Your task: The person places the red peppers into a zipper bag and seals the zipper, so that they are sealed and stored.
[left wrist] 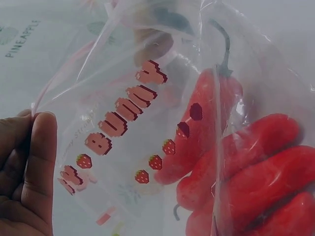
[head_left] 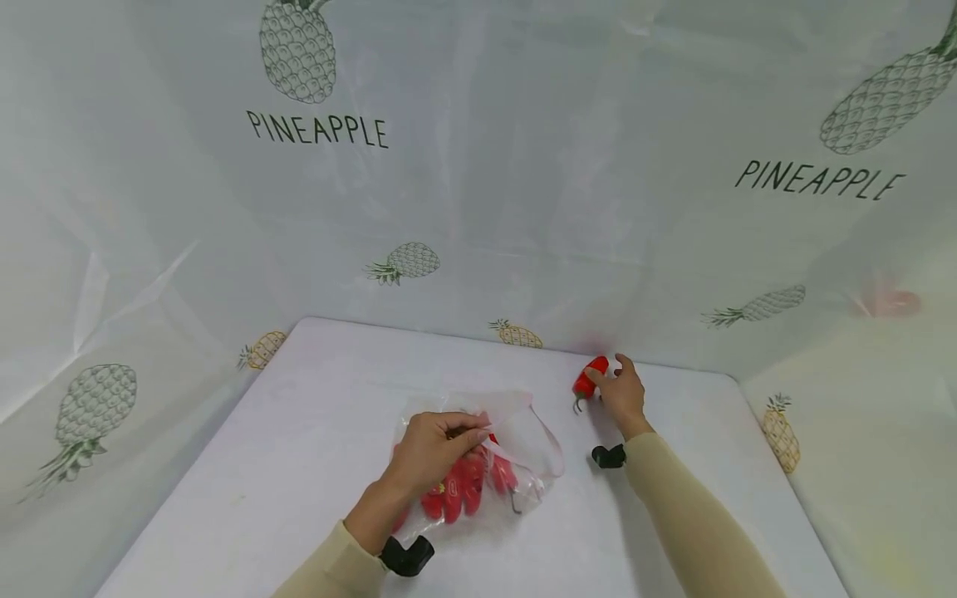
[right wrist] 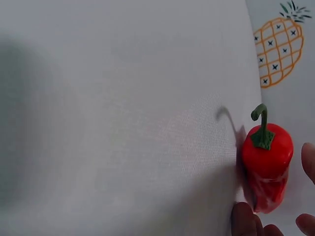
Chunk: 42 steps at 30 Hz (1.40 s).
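My left hand (head_left: pixel 429 453) pinches the rim of a clear zip bag (left wrist: pixel 113 88) between thumb and fingers. Printed "BUNNY" lettering and small strawberries show on the bag in the left wrist view. Several red chili peppers (left wrist: pixel 261 157) lie inside it, one with a dark curved stem. Towards the back of the table, my right hand (head_left: pixel 625 400) is at a loose red pepper (head_left: pixel 585 384). In the right wrist view its fingers stand spread around the pepper, whose green stem (right wrist: pixel 263 135) points away from the hand.
The white table (head_left: pixel 329 399) carries the bag and the loose pepper. A pale curtain (head_left: pixel 523 183) with pineapple prints hangs behind and along both sides, close to the table's back edge. A black wrist device (head_left: pixel 407 556) sits under the left wrist, another (head_left: pixel 609 456) by the right.
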Available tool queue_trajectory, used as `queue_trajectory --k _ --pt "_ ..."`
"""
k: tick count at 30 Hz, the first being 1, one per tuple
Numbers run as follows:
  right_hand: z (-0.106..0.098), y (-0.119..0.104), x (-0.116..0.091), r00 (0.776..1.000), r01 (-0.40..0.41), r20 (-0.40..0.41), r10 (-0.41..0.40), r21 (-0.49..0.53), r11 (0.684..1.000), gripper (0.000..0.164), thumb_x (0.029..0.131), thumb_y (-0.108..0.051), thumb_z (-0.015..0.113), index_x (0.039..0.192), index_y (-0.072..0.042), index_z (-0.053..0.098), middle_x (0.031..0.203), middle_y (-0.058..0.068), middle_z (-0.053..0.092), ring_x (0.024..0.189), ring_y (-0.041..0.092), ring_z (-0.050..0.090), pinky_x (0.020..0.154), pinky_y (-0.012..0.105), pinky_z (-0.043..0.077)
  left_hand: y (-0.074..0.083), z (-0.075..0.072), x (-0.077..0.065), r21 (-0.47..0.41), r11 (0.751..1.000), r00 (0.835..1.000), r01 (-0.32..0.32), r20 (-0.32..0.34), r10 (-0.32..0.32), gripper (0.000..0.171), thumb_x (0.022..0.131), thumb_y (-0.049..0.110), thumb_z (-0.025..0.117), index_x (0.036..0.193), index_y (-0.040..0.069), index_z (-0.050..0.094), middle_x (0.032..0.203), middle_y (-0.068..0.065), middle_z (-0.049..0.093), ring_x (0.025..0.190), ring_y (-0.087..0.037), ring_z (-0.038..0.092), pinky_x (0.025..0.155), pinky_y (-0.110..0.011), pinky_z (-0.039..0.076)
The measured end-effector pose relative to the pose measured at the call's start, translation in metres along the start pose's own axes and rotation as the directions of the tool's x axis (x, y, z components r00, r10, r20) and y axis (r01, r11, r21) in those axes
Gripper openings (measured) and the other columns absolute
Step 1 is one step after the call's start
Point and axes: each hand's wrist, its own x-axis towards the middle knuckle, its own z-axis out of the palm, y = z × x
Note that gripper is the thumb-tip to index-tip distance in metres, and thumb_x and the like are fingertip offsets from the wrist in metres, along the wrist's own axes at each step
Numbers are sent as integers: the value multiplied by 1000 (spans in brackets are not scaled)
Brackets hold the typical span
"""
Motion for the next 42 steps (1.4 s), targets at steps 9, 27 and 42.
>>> queue_trajectory --k 9,27,42 --pt "-3 6 4 999 -42 20 43 -58 997 94 99 -45 69 168 -7 17 158 32 42 136 46 48 110 58 52 1 6 -3 -6 1000 1000 13 24 -13 26 96 14 79 117 -2 79 100 -10 81 84 -42 77 78 -44 66" --pt "-8 -5 -20 994 -14 108 9 45 999 88 100 -25 67 170 -14 14 156 32 43 137 47 49 108 57 55 1 4 -3 -4 1000 1000 15 3 -15 25 96 14 78 119 2 79 102 -11 81 84 -40 78 76 -32 66" --pt "-17 -26 -55 974 170 142 -177 62 983 93 98 -22 76 169 -19 16 154 26 44 134 46 51 90 49 65 1 3 0 -36 999 999 7 -35 -8 25 95 10 79 119 1 79 100 -12 81 82 -42 77 79 -45 66"
